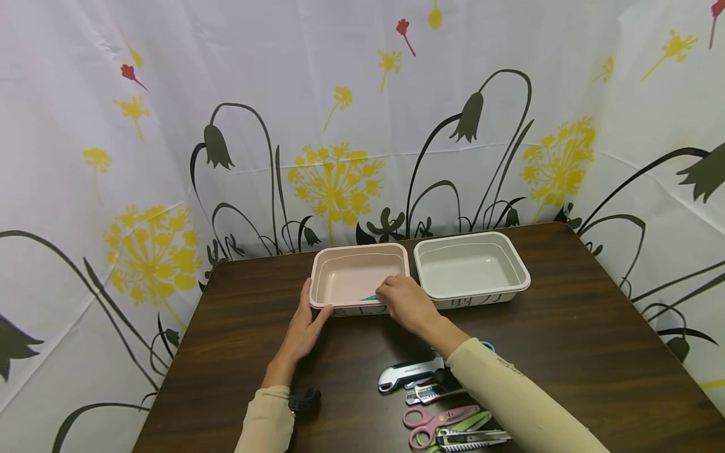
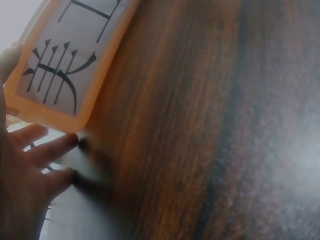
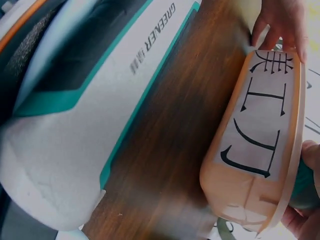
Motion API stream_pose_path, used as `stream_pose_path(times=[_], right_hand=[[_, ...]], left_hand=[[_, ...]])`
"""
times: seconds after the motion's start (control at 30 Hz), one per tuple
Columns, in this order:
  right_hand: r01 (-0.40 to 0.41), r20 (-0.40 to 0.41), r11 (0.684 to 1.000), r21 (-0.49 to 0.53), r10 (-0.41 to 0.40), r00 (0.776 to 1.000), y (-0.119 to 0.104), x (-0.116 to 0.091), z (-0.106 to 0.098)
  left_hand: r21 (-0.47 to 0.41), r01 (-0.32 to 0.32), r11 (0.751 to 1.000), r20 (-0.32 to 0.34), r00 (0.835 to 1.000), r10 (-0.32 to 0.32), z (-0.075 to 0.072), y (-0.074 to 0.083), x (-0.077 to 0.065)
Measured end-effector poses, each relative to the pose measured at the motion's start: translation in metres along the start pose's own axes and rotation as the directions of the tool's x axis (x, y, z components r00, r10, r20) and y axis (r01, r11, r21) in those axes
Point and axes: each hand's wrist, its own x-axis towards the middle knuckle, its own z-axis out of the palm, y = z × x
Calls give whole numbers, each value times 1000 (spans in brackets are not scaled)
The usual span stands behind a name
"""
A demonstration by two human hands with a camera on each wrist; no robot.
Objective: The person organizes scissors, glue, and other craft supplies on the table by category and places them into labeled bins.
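Note:
My right hand (image 1: 404,302) is over the front right part of a pink plastic bin (image 1: 362,250), pinching a slim teal tool (image 1: 370,297). In the right wrist view a rounded dark teal part of the tool (image 3: 304,187) shows between finger and thumb by the rim; its kind is mostly hidden. My left hand (image 1: 303,330) touches the bin's front left corner, thumb at the front and fingers fairly straight along the side. The bin's front bears a white label (image 3: 260,112) with black characters.
A pale grey bin (image 1: 472,267) stands right of the pink one. Nearer me lie a grey utility knife (image 1: 410,372), smaller cutters (image 1: 427,393), pink scissors (image 1: 430,425), green scissors (image 1: 472,423) and a snap-off cutter (image 1: 472,439). A patterned curtain (image 1: 351,126) hangs behind the table.

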Motion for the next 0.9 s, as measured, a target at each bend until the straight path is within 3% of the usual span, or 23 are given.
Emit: stream_pose_path(times=[0.27,0.5,0.9], right_hand=[[29,88,998,53,-34,996,3,-2,6],[57,115,997,57,-63,991,5,-4,11],[66,185,998,-8,-63,981,5,-9,7]], left_hand=[[0,4,1000,1,1000,-4,0,1,0],[9,14,1000,14,1000,-14,-2,2,0],[9,13,1000,24,1000,-13,-2,4,0]])
